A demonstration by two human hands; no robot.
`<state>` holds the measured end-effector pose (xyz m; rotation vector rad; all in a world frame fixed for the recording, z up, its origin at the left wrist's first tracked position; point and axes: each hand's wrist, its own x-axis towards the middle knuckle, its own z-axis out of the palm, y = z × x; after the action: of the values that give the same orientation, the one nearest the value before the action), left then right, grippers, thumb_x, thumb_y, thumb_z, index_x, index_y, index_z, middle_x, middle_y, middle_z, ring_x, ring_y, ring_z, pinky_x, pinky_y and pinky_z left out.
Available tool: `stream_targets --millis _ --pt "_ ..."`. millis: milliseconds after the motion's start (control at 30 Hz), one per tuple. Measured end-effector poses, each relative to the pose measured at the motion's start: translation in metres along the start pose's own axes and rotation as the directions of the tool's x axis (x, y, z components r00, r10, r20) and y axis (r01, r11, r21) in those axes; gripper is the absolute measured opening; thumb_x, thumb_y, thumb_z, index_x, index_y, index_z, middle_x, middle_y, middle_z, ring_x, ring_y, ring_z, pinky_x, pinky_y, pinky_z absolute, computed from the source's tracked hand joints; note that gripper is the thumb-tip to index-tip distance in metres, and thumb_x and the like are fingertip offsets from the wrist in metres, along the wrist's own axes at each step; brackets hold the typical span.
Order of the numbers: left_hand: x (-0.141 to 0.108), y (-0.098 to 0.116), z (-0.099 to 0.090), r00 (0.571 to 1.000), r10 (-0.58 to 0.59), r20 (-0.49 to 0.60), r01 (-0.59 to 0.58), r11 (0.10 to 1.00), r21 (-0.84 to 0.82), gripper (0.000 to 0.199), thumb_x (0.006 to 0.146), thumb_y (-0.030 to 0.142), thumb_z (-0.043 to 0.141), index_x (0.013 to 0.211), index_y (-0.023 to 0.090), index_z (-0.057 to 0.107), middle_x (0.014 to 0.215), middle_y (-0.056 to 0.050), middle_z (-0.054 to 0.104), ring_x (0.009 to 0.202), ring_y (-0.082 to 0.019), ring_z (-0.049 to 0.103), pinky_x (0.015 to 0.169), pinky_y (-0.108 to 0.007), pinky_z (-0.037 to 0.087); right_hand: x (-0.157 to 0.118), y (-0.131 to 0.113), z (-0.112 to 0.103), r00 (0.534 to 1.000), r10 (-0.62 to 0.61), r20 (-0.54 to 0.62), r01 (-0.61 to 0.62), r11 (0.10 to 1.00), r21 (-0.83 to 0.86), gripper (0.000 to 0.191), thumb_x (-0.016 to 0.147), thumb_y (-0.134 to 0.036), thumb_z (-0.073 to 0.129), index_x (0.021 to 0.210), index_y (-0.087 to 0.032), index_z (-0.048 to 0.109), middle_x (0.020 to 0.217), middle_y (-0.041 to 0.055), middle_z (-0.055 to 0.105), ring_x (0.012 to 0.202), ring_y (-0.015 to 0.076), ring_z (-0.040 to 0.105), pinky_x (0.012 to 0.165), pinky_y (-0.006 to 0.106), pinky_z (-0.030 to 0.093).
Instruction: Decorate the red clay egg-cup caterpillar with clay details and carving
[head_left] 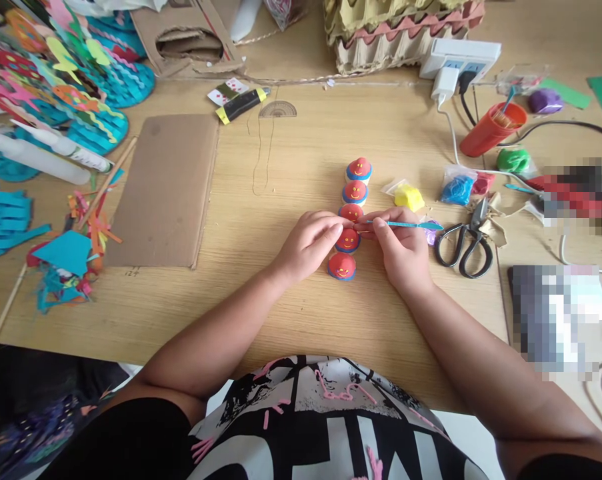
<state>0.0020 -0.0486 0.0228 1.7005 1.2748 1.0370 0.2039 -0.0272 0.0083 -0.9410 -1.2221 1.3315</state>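
Tool (pixel 411 225) held at row of figures (pixel 348 241)

The blue tool is held in the right hand (pixel 403 250), pinched between thumb and fingers, with its flat blade directed to the right, away from the left hand (pixel 305 247). The thumb and fingers of the left hand are brought narrowly together; whether anything small is gripped between them cannot be told. The fingertips of both hands are positioned close together at the row.

Five figures are arranged on the tabletop (pixel 301 320) in a line running away from the body. Each is formed with a red dome, a blue rim and a yellow smiling face. Two are placed beyond the hands, one is partly covered by the fingertips, and two are placed on the near side.

Just beyond the right hand, a yellow lump (pixel 409 197) is set. To the right of that hand, black-handled scissors (pixel 479 215) are laid with the blades directed away from the body. Farther out on the same side, a blue lump (pixel 458 189) and a red cup (pixel 491 133) are placed. Well to the left of the left hand, a cardboard sheet (pixel 163 190) is laid flat; beyond it, paper scraps (pixel 63 253) are piled. Farthest ahead of the hands, egg trays (pixel 405 40) are stacked.
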Motion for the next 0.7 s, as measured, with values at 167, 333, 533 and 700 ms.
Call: stream_targets --millis 167,333,533,700 --pt "-0.002 0.000 0.004 0.998 -0.054 -0.033 0.048 0.986 -0.158 0.038 0.111 0.048 0.051 0.121 0.023 0.078 0.124 -0.008 0.081 0.123 -0.025 0.069 0.113 -0.038 0.048 -0.001 0.000 0.000 0.997 -0.025 -0.074 0.022 0.999 -0.040 0.039 0.092 -0.060 0.083 0.092 -0.027 0.062 0.097 -0.0002 0.080 0.083 0.0173 0.080 0.079 0.034 0.067" --pt "-0.002 0.002 0.006 0.994 -0.104 -0.021 0.097 0.974 -0.203 0.025 0.103 0.040 0.066 0.117 0.023 0.077 0.123 -0.008 0.080 0.118 -0.024 0.069 0.101 -0.034 0.050 0.003 0.000 -0.005 0.960 -0.135 -0.246 0.122 0.990 -0.067 0.039 0.093 -0.060 0.081 0.092 -0.028 0.058 0.090 -0.0015 0.077 0.078 0.0163 0.076 0.076 0.034 0.064" --pt "0.000 -0.004 0.005 0.996 -0.083 0.013 0.084 0.993 -0.077 0.027 0.092 0.025 0.075 0.118 0.022 0.075 0.124 -0.007 0.080 0.111 -0.022 0.069 0.081 -0.031 0.047 0.014 -0.018 -0.012 0.896 -0.225 -0.383 0.208 0.974 -0.087 0.033 0.097 -0.056 0.075 0.091 -0.030 0.056 0.067 -0.0050 0.057 0.053 0.0131 0.052 0.052 0.030 0.043" --pt "0.001 -0.012 0.006 0.998 -0.062 0.011 0.063 0.993 -0.099 0.024 0.095 0.028 0.074 0.119 0.023 0.075 0.121 -0.006 0.081 0.108 -0.020 0.071 0.076 -0.030 0.046 0.022 -0.054 -0.029 0.882 -0.269 -0.387 0.221 0.961 -0.165 0.017 0.098 -0.043 0.069 0.093 -0.026 0.067 0.058 -0.0068 0.048 0.050 0.0131 0.038 0.050 0.030 0.027"
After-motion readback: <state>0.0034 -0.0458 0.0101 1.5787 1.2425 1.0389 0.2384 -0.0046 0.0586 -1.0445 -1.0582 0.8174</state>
